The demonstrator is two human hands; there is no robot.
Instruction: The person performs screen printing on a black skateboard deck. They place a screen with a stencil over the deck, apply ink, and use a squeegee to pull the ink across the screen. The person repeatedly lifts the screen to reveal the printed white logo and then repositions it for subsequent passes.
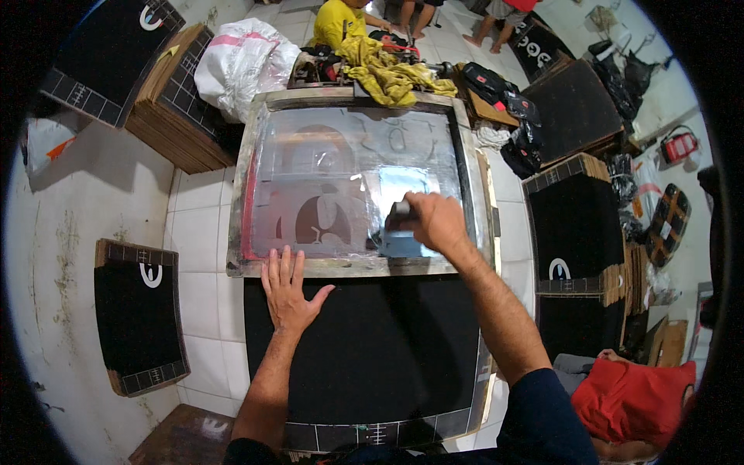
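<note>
A wooden-framed printing screen (325, 269) lies across the far part of a black board (364, 349) in front of me. Pale mesh fills the frame, with a darker curved design at its left and a shiny bluish patch at its right. My left hand (288, 291) is open, fingers spread, its fingertips resting on the frame's near edge. Over the right half of the mesh, my right hand (438, 225) is closed round what looks like a dark-handled squeegee (401, 212). Its lower part is mostly hidden in shadow and glare.
Stacks of black boards stand left (139, 310) and right (573, 225). A white sack (244, 66) and yellow cloths (387, 74) lie beyond the frame. One person in yellow (333, 23) is at the far side, another in red (632, 395) at the near right.
</note>
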